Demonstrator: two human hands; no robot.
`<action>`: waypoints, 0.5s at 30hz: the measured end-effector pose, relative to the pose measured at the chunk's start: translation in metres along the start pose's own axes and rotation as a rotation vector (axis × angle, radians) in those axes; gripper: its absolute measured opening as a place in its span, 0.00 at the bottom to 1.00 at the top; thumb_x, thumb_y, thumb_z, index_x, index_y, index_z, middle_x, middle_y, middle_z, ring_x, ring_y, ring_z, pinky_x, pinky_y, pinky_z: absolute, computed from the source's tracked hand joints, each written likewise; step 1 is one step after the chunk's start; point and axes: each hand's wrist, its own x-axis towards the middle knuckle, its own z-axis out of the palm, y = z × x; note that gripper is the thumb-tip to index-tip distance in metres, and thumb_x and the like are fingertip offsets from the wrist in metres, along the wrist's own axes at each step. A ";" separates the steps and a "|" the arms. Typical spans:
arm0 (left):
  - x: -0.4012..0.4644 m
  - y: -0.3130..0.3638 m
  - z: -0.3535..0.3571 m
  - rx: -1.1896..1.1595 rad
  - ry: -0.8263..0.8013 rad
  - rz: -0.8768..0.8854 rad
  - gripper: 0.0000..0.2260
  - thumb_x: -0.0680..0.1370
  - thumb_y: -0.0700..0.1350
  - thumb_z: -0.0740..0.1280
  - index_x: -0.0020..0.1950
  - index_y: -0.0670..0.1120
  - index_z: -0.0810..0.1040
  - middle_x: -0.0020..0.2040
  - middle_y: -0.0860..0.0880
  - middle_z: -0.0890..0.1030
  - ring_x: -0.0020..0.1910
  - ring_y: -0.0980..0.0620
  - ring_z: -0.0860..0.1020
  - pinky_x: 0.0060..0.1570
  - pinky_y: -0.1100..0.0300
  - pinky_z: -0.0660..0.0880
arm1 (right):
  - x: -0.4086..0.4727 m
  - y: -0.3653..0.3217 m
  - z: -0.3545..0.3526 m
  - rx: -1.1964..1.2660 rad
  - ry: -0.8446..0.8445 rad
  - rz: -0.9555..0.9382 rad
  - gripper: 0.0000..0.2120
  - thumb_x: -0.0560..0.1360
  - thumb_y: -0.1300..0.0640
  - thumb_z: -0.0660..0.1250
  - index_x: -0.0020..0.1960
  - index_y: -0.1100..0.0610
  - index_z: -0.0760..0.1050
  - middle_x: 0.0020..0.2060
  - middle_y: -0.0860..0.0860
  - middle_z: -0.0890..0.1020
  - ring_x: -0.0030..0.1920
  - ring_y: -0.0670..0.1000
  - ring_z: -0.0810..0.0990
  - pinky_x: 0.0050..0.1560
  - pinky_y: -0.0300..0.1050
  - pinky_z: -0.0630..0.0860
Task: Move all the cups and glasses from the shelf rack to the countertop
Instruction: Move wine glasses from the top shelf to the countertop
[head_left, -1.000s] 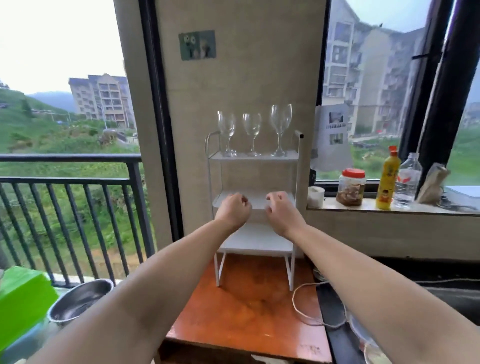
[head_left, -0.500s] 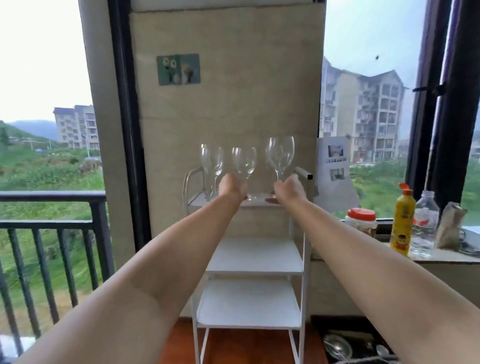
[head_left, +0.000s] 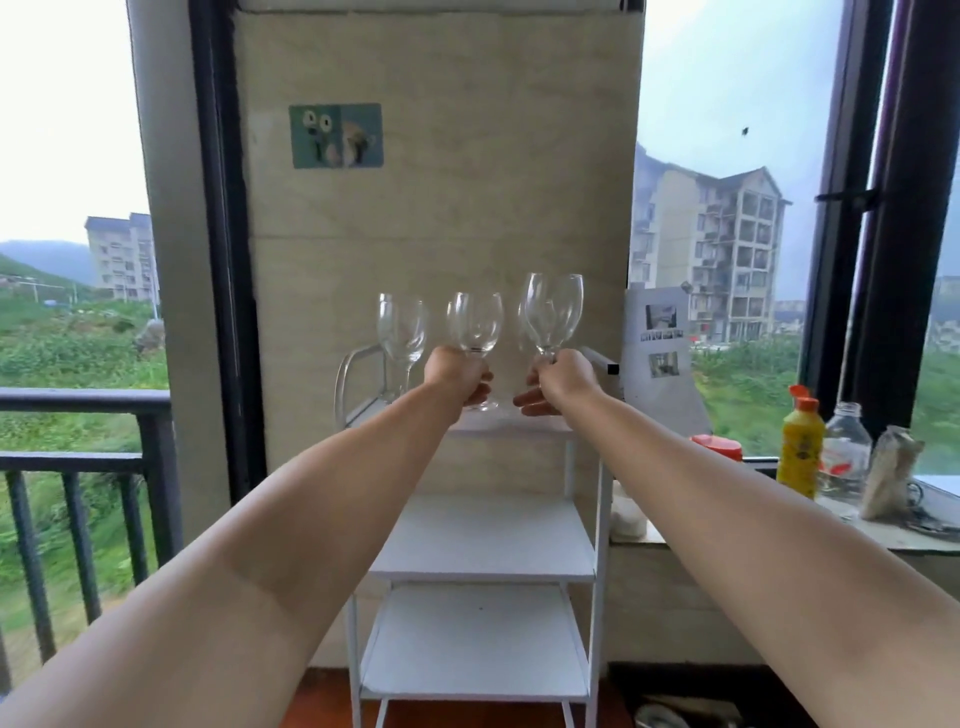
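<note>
On the top tier of the white shelf rack (head_left: 480, 540) there are three wine glasses, and two of them are already in hand. The left hand (head_left: 457, 375) is curled around the stem of the middle glass (head_left: 475, 322), whose foot shows just under the fingers, right at the level of the top shelf; I honestly can't tell if it's touching the shelf or just off it. The right hand (head_left: 562, 382) is wrapped around the stem of the right glass (head_left: 554, 312), which sits a bit higher than the other two, with the fingers pointing left toward the other hand. The left glass (head_left: 401, 330) stands upright on the top shelf, just beside the left hand, with nobody touching it. The two lower tiers of the rack hold nothing visible.

Off to the right, on the window ledge (head_left: 883, 530), there's a yellow bottle (head_left: 800, 447), a clear plastic bottle (head_left: 845, 449) just beside it, and a red-lidded jar (head_left: 717, 446) partly hidden behind the right forearm. A bit of reddish countertop (head_left: 322, 696) peeks out at the foot of the rack.
</note>
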 end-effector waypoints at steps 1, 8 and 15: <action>-0.003 0.003 -0.001 0.005 0.001 0.020 0.11 0.77 0.34 0.64 0.34 0.40 0.74 0.33 0.46 0.78 0.26 0.52 0.74 0.19 0.67 0.71 | -0.003 -0.002 -0.001 0.004 -0.006 -0.021 0.12 0.83 0.59 0.53 0.60 0.66 0.69 0.40 0.56 0.76 0.26 0.53 0.81 0.19 0.39 0.75; -0.054 0.020 -0.029 0.006 0.011 0.079 0.10 0.76 0.36 0.65 0.34 0.41 0.74 0.32 0.47 0.77 0.20 0.56 0.73 0.18 0.68 0.68 | -0.057 -0.020 0.002 0.015 0.006 -0.127 0.11 0.83 0.56 0.54 0.53 0.63 0.69 0.43 0.55 0.77 0.20 0.48 0.79 0.19 0.37 0.74; -0.123 0.005 -0.060 -0.064 0.008 0.012 0.11 0.77 0.35 0.64 0.34 0.41 0.73 0.32 0.47 0.76 0.13 0.61 0.70 0.16 0.71 0.64 | -0.128 -0.008 0.006 -0.054 0.071 -0.190 0.13 0.83 0.55 0.52 0.50 0.63 0.69 0.33 0.53 0.76 0.15 0.43 0.74 0.16 0.35 0.71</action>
